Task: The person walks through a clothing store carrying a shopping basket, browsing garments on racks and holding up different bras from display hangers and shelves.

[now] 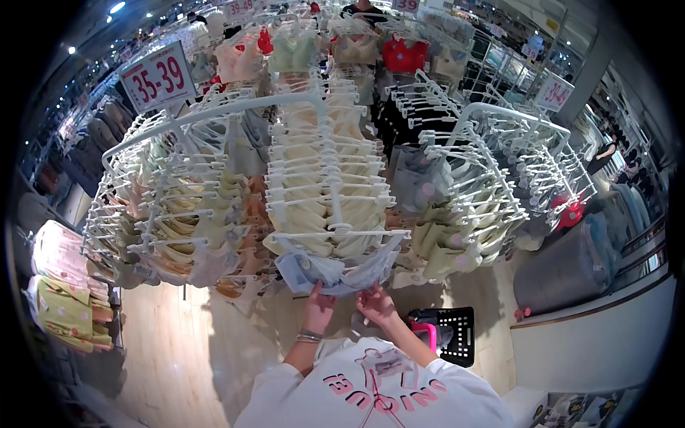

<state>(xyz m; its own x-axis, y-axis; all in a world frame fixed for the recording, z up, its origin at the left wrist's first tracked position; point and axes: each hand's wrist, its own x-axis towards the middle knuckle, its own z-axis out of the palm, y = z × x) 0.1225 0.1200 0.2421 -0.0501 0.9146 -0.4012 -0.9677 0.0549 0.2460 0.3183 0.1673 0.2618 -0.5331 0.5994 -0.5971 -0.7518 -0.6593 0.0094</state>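
Observation:
A light blue bra point(335, 274) hangs from a white hanger at the front end of the middle rack row. My left hand point(319, 305) grips its lower edge, fingers closed, with bracelets on the wrist. My right hand point(376, 302) pinches the same lower edge a little to the right. Behind the blue bra, cream bras point(307, 192) hang in a long row on white hangers.
White rack bars point(221, 107) hold yellowish bras point(182, 239) at left and green ones point(442, 242) at right. A black basket point(465, 335) with a pink handle stands on the floor at right. Price signs point(158, 77) rise above; a person point(605, 155) is far right.

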